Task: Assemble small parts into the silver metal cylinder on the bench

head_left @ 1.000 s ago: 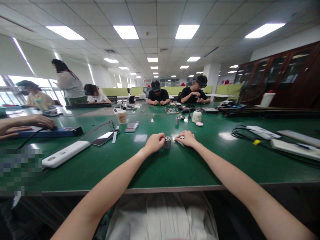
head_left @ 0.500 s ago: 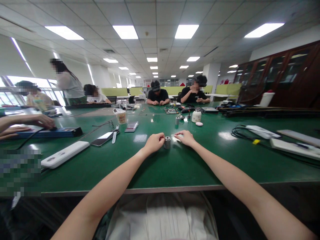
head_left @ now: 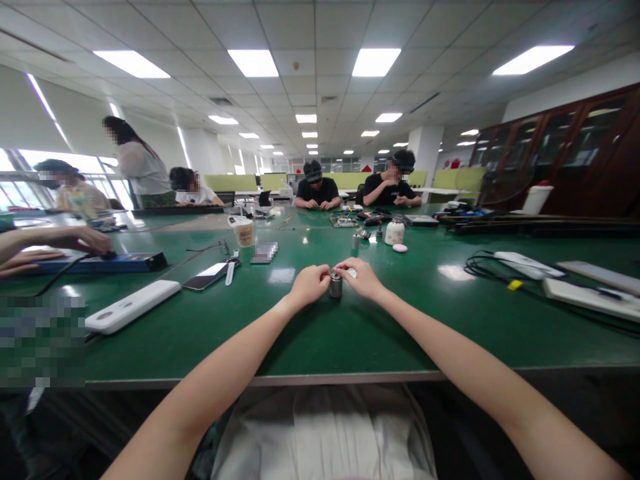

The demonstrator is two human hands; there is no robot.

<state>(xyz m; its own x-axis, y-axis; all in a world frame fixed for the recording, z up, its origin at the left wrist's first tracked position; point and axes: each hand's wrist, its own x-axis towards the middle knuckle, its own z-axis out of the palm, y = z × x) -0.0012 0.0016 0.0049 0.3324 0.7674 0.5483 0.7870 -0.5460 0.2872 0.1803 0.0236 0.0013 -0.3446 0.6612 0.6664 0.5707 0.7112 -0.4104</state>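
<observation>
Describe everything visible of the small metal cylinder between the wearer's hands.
The small metal cylinder is silver-grey and shiny, apparently metal, with smooth sides. It stands upright on the green table. The left hand is at its upper left side, and the fingers of the right hand reach over its top, partly hiding it. Fine top details and exact finger contact cannot be made out.

Both forearms reach forward; fingers (head_left: 342, 268) curled; wrists near.

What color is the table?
The table is dark green and shiny. It shows best in the head view.
</observation>
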